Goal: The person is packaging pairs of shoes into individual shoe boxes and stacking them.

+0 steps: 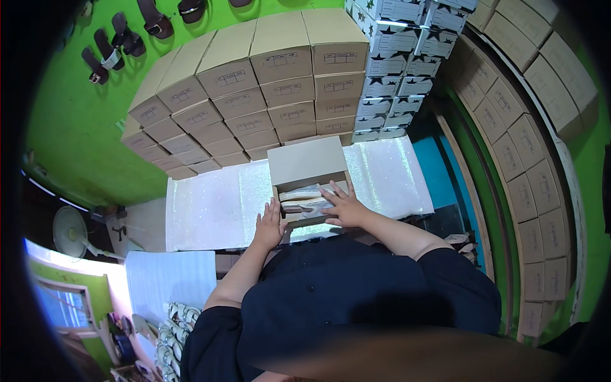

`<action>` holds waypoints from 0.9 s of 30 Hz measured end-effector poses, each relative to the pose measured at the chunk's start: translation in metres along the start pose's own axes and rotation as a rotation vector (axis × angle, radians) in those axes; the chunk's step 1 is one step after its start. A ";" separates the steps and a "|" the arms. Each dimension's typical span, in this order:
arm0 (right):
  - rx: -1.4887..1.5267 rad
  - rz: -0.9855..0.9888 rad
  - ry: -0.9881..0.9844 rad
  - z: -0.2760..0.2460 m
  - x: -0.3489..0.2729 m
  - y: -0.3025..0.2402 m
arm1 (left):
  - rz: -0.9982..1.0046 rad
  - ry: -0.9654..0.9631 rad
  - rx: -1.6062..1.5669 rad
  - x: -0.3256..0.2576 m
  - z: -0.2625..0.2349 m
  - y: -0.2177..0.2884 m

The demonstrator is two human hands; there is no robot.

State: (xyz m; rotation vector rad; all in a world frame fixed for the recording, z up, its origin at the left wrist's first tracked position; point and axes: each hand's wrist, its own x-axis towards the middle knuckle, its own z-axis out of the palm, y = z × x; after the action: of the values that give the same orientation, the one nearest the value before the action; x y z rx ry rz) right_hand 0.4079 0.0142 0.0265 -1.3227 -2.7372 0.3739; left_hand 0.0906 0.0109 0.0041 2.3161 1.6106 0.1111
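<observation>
A brown cardboard shoebox (276, 196) sits on the sparkly white tabletop (213, 210) in front of me, its lid flap (307, 162) raised at the far side. Inside lie a pair of pale, flat shoe-like items (300, 196), perhaps sandals, partly covered by my fingers. My left hand (270, 226) rests at the box's near left edge, fingers stretched out and holding nothing. Over the right side of the box my right hand (345, 206) is open with spread fingers, touching or just above the contents; which of the two I cannot tell.
Stacked brown boxes (280, 60) line the table's far side, beside taller stacks of white star-patterned boxes (389, 48). More brown boxes (522, 162) fill shelves at right. Sandals (156, 19) hang on the green wall. A fan (70, 230) stands at left.
</observation>
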 end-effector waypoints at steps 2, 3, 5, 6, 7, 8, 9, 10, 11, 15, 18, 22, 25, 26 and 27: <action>-0.046 0.024 -0.041 -0.007 0.008 -0.003 | 0.010 -0.009 -0.008 0.000 -0.001 0.001; -0.072 0.062 -0.042 -0.009 0.011 -0.005 | 0.008 -0.010 -0.010 0.000 -0.001 0.001; -0.099 0.098 -0.044 -0.006 0.013 -0.005 | 0.005 -0.009 -0.004 0.000 -0.001 0.000; -0.085 0.113 -0.016 0.000 0.012 -0.005 | 0.004 -0.009 -0.006 0.000 -0.001 0.000; -0.071 0.129 0.012 0.004 0.010 -0.005 | 0.006 -0.008 -0.007 0.001 0.000 -0.001; -0.071 0.127 0.011 0.005 0.010 -0.005 | 0.007 -0.008 -0.009 0.001 0.000 -0.001; -0.068 0.114 0.010 0.005 0.008 -0.004 | 0.005 -0.007 -0.009 0.001 0.000 -0.001; -0.065 0.102 0.010 0.005 0.007 -0.003 | 0.002 -0.014 -0.008 0.001 0.000 -0.001; -0.065 0.101 0.009 0.005 0.006 0.000 | 0.000 -0.022 -0.006 0.002 0.000 -0.001; -0.003 0.041 -0.003 -0.003 0.005 0.008 | -0.002 -0.029 -0.013 0.001 0.002 -0.003; 0.072 0.102 0.071 0.001 0.014 0.024 | 0.001 -0.003 -0.011 0.001 0.006 -0.005; 0.170 0.403 0.216 0.002 0.035 0.050 | 0.000 -0.022 -0.017 0.001 0.001 -0.002; 0.246 0.701 0.225 0.005 0.056 0.077 | -0.005 -0.035 -0.021 0.001 0.000 -0.001; 0.414 0.790 0.237 0.025 0.062 0.102 | 0.008 -0.031 -0.018 0.004 -0.002 0.000; 0.583 0.864 0.234 0.023 0.069 0.103 | 0.001 -0.032 -0.018 0.002 -0.001 -0.001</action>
State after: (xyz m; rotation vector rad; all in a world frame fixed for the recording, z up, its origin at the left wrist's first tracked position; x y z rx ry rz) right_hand 0.4393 0.1257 -0.0238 -2.0698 -1.5429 0.8958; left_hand 0.0902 0.0132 0.0043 2.2936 1.5871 0.0883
